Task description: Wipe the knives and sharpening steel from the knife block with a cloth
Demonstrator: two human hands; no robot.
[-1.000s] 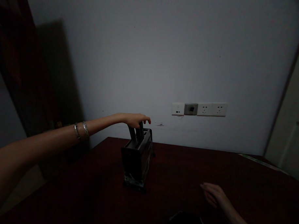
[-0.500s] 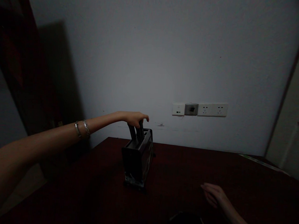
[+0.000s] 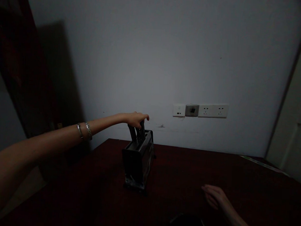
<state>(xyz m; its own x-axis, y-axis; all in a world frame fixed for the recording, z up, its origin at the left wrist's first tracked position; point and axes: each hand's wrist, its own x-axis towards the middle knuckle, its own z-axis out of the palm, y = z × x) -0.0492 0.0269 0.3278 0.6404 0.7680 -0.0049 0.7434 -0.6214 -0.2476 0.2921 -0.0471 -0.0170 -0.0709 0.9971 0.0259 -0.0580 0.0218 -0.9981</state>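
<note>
Beneath both hands lies a dark red-brown tabletop (image 3: 178,173), a grey-white wall (image 3: 152,60) behind, white-and-grey socket plates (image 3: 200,110) beyond the right hand (image 3: 214,195). Under the left hand (image 3: 136,119) stands a narrow black box (image 3: 134,163), whitish marks (image 3: 132,181) low down, black handles (image 3: 132,133) rising from it. That hand bends over them, grip unclear; the right, half-curled, looks empty.

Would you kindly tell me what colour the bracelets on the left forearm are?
The bracelets look silver, best seen in the head view.
</note>
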